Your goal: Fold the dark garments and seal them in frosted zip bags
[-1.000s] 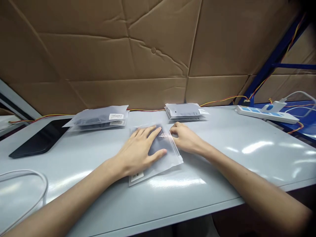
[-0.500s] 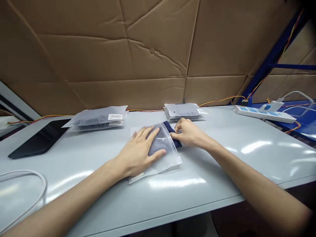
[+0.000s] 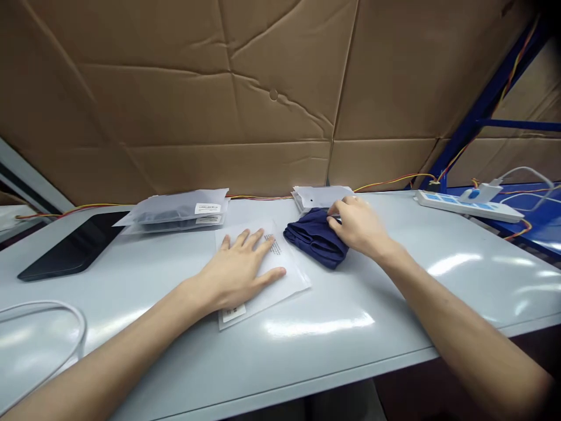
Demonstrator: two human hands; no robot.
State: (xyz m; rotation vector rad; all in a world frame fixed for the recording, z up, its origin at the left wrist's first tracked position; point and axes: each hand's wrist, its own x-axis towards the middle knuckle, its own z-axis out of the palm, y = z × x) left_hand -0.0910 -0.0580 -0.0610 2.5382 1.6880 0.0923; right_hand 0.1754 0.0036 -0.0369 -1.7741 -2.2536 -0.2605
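Observation:
A frosted plastic bag (image 3: 280,280) with small print and a white label lies flat on the grey table. My left hand (image 3: 241,269) rests on it, palm down with fingers spread. Just right of the bag, a folded dark blue cloth (image 3: 318,240) is out on the tabletop, apart from the bag. My right hand (image 3: 357,225) pinches the cloth's right edge between thumb and curled fingers.
Stacked filled bags (image 3: 175,210) lie at the back left, and more bags (image 3: 322,196) behind the cloth. A black tablet (image 3: 74,248) is at the left, near a white cable (image 3: 79,327). A power strip (image 3: 473,206) sits at the back right, before a cardboard wall (image 3: 280,117).
The blue cloth has come out of the bag and moved right with my right hand. The bag now lies flatter, shifted slightly left under my left hand.

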